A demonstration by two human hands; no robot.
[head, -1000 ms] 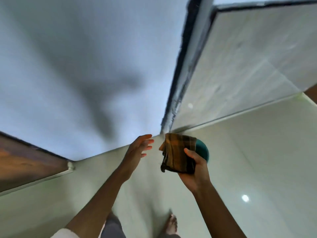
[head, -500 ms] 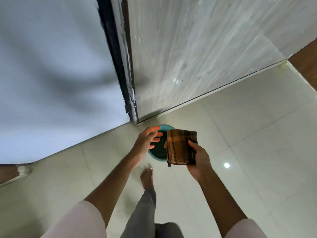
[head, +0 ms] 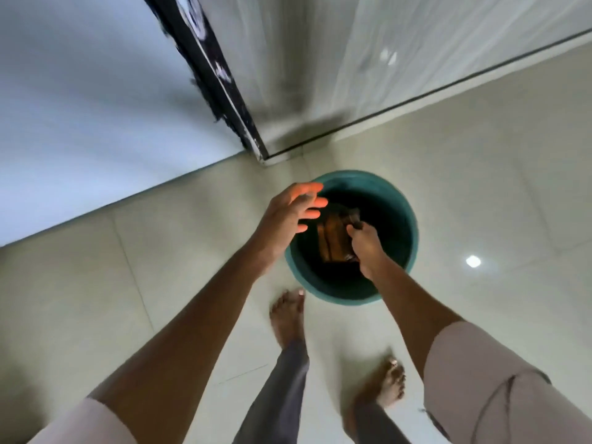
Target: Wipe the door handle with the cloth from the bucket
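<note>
A round teal bucket [head: 402, 203] stands on the tiled floor below me, its inside dark. My right hand [head: 365, 245] reaches into the bucket's mouth and grips a folded brown-and-orange checked cloth [head: 333, 241], which hangs inside the rim. My left hand [head: 288, 213] hovers over the bucket's left rim with its fingers spread and nothing in it. No door handle is in view.
A dark door-frame edge [head: 217, 78] runs down to the floor just behind the bucket, between a pale blue wall [head: 80, 91] and a grey panel [head: 304, 59]. My bare feet [head: 288, 315] stand right before the bucket. Glossy cream floor tiles [head: 480, 155] stretch to the right.
My view has swung down from the wall to the floor. My right hand has lowered the cloth from in front of me into the bucket, and my left hand has followed over the rim.
</note>
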